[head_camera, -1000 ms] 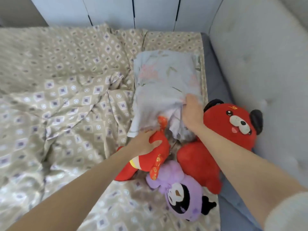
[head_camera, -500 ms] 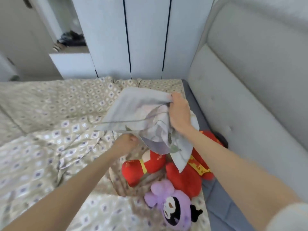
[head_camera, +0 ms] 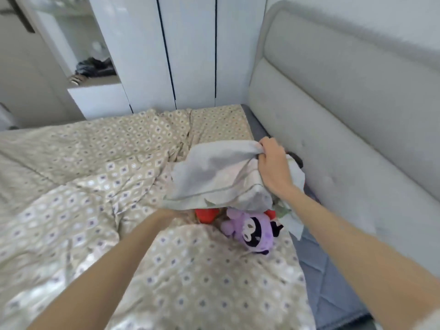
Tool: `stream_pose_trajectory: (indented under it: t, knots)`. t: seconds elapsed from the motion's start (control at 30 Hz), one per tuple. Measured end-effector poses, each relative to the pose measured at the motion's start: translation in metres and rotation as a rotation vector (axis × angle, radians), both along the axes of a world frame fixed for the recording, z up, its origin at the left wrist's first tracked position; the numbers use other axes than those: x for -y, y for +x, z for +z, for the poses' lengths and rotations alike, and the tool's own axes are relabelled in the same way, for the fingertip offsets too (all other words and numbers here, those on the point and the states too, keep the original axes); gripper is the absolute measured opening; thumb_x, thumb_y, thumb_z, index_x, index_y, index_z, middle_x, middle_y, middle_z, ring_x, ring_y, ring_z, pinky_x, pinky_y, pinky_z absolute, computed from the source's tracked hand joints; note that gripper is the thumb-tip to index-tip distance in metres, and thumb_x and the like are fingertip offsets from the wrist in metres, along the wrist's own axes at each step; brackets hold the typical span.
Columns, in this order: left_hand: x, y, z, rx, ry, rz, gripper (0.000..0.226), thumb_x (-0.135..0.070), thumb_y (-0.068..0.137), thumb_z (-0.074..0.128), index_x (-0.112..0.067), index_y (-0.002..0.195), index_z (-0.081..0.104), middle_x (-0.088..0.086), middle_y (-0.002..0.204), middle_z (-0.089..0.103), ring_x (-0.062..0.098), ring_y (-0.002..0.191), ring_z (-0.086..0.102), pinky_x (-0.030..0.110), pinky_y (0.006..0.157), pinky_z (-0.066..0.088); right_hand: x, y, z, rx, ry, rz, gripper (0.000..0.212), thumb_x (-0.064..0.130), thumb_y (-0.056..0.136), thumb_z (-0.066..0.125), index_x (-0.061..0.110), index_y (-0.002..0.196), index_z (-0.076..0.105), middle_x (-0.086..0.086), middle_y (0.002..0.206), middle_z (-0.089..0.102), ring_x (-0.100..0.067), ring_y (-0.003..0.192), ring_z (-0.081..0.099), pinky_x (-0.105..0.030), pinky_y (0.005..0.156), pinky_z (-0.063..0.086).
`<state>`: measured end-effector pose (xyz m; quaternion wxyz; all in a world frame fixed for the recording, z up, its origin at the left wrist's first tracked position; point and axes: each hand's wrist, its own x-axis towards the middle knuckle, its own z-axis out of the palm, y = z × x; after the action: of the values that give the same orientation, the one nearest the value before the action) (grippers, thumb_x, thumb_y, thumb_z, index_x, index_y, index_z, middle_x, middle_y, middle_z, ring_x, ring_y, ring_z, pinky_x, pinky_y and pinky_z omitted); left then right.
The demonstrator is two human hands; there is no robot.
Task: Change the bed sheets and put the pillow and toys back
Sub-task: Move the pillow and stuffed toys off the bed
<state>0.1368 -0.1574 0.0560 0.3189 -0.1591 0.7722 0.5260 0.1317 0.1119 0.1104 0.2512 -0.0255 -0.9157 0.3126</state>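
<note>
Right hand [head_camera: 271,165] clutching grey pillowcase [head_camera: 214,179] above purple toy [head_camera: 252,234], left hand hidden beneath it, grip cannot be told

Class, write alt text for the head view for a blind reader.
A right hand grips a grey pillow, held up over a purple toy and red toy on a patterned bed. The left arm reaches beneath the pillow.

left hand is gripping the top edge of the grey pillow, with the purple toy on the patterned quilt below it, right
Wrong hand: the head view shows the right hand gripping the top edge of the grey pillow. The purple toy does lie on the patterned quilt below it.
</note>
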Motion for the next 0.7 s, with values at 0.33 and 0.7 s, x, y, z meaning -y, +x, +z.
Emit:
stream_pose_trajectory:
  t: [0.33, 0.7]
  knots:
    - [0.042, 0.050, -0.042, 0.316, 0.425, 0.280, 0.031, -0.035, 0.100, 0.037, -0.008, 0.109, 0.050, 0.015, 0.099, 0.058, 0.034, 0.085, 0.058, 0.049, 0.078, 0.048, 0.033, 0.149, -0.087, 0.478, -0.108, 0.133, 0.026, -0.006, 0.082, 0.045, 0.015, 0.071, 0.035, 0.000, 0.068, 0.037, -0.016, 0.062, 0.034, -0.031, 0.057, 0.021]
    - [0.018, 0.055, -0.095, 0.327, 0.233, 0.188, 0.023, -0.032, 0.099, 0.042, -0.013, 0.112, 0.047, 0.004, 0.102, 0.050, 0.021, 0.073, 0.046, 0.035, 0.074, 0.042, 0.029, 0.131, -0.155, 0.988, 0.001, 0.098, 0.018, 0.009, 0.092, 0.044, 0.015, 0.107, 0.054, -0.006, 0.116, 0.056, -0.023, 0.102, 0.055, -0.037, 0.087, 0.048]
